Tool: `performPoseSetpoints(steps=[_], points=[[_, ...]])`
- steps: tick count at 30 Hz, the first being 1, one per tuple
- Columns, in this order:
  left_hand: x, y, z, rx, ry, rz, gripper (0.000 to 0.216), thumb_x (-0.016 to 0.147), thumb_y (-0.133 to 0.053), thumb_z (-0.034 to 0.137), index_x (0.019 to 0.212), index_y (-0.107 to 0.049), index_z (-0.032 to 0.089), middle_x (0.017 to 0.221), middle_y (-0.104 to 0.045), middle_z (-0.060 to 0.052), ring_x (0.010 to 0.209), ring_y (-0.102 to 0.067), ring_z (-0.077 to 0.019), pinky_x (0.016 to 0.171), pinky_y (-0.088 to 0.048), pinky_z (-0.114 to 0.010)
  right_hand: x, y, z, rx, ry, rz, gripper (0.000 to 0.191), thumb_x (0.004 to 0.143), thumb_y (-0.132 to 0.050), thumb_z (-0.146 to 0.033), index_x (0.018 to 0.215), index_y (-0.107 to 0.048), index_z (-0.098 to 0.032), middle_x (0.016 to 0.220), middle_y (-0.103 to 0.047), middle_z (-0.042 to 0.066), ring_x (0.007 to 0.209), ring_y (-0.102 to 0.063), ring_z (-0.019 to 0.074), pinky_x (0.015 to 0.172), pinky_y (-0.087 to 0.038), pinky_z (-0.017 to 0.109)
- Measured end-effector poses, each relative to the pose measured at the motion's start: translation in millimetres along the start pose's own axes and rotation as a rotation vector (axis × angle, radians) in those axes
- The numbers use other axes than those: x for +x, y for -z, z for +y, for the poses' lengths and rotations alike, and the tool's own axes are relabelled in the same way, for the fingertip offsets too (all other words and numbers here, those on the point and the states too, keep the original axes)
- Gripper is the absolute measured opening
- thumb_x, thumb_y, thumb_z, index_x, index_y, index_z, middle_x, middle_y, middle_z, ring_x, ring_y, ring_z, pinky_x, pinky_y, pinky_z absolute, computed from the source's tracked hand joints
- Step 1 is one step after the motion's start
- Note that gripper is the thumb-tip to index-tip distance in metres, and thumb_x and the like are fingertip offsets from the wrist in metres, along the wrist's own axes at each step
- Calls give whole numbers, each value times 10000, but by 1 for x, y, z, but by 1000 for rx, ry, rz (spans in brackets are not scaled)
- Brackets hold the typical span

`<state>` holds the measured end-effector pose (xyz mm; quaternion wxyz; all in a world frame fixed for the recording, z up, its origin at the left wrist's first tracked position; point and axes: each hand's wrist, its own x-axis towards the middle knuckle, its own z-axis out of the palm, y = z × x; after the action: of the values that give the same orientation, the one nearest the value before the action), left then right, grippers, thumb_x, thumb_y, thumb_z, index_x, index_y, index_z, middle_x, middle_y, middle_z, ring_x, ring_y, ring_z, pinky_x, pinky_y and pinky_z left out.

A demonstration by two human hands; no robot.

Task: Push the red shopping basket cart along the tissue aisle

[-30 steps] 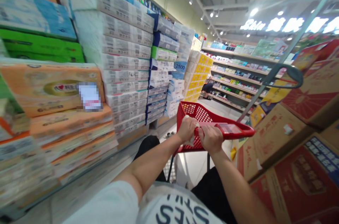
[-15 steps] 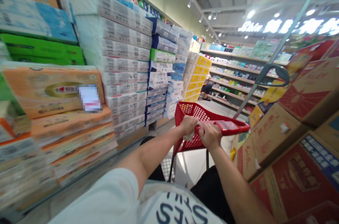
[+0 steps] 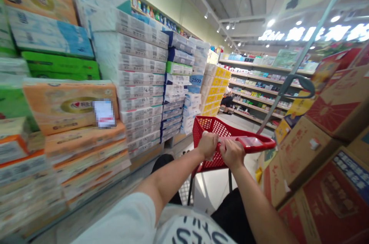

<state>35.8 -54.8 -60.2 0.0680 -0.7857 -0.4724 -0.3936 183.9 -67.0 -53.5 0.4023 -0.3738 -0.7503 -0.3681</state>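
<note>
A red shopping cart with a perforated basket stands right in front of me. My left hand is closed around its handlebar, near the left end. Close beside it, my right hand also wraps the bar, fingers curled over the top. Something pale and crumpled shows at my left hand, too small to make out. To the right of my hands, a clear-covered panel is set in the red handle.
Stacked tissue packs and wrapped paper bundles line the left. Cardboard cartons crowd the right, near a slanted pole with a grey handle. Ahead, stocked shelves cross the aisle's end, and a person is low down beside them.
Both hands keep their hold on the cart handle. The view has shifted slightly, so the left-hand stacks sit farther right and lower. More of the person ahead shows.
</note>
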Motion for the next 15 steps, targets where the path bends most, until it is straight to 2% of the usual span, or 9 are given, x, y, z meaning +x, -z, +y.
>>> performPoseSetpoints(steps=[2, 4, 7, 9, 11, 14, 15], points=[[-7, 1, 7, -19, -31, 85, 362, 972, -238, 229, 837, -566, 155, 827, -634, -64, 819, -571, -176, 818, -407, -319, -1, -1, 1, 6, -3, 1, 301, 882, -452, -242, 589, -509, -201, 576, -573, 11, 602, -493, 139, 700, -310, 304], [-5, 3, 10, 5, -54, 61, 353, 974, -259, 256, 843, -572, 157, 853, -644, -69, 848, -580, -181, 836, -409, -326, -2, -1, 3, 14, 1, 0, 297, 884, -447, -246, 598, -513, -202, 582, -576, 14, 604, -492, 140, 700, -310, 304], [12, 6, 8, 80, -32, -192, 402, 979, -277, 272, 734, -576, 162, 722, -640, -58, 717, -598, -176, 739, -428, -311, -2, -1, 5, 13, 11, -1, 285, 882, -442, -233, 609, -519, -200, 582, -573, 14, 602, -489, 140, 694, -308, 301], [19, 6, 6, 104, -78, -294, 312, 958, -355, 276, 786, -589, 162, 699, -634, -51, 667, -594, -183, 686, -426, -305, -2, -1, 5, 4, 15, -4, 283, 880, -443, -230, 608, -517, -199, 579, -571, 13, 599, -487, 139, 690, -307, 300], [15, 4, 6, 79, -79, -215, 301, 958, -344, 255, 794, -579, 163, 712, -629, -49, 683, -590, -182, 705, -427, -309, -1, -1, 4, 0, 10, -8, 286, 880, -446, -233, 604, -514, -198, 579, -570, 11, 601, -488, 139, 693, -306, 302], [-2, -2, 8, -2, -26, 88, 356, 969, -243, 215, 800, -552, 159, 805, -626, -63, 800, -578, -178, 801, -420, -321, -2, -1, 1, 6, -1, -24, 291, 882, -452, -242, 601, -513, -198, 591, -580, 12, 610, -493, 140, 700, -303, 305], [-5, -3, 8, -12, -3, 143, 361, 965, -228, 203, 804, -548, 157, 819, -622, -67, 818, -571, -177, 816, -415, -323, -2, -1, -1, 7, -7, -29, 292, 883, -454, -245, 600, -514, -198, 595, -583, 13, 614, -494, 141, 703, -302, 306]])
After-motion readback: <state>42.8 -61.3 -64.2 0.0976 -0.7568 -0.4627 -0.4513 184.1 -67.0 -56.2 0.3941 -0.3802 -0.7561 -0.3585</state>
